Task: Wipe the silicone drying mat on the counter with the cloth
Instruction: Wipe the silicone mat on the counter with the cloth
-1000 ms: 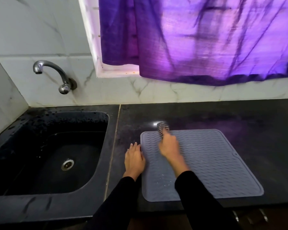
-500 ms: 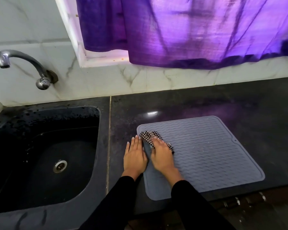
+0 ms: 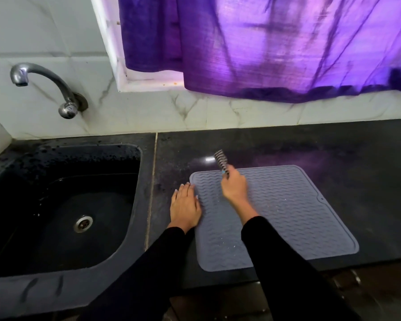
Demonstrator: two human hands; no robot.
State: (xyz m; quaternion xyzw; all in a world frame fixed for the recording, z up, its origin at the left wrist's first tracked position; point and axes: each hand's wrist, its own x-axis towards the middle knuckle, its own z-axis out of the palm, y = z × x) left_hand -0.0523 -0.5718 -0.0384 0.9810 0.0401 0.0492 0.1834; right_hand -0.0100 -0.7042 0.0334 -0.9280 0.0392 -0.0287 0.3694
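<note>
Grey wavy-ribbed silicone mat (image 3: 287, 216) flat on dark stone surface (image 3: 333, 154). Left hand (image 3: 185, 208) flat, fingers straight, on mat's left edge. Right hand (image 3: 234, 186) grips checked black-white cloth (image 3: 220, 159) at far-left corner, blurred.

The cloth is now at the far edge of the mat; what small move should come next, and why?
Probably draw the cloth back toward the near edge. The right hand grips it at the far left corner of the mat, white specks show nearer the person, and the left hand rests flat at the left edge.
</note>
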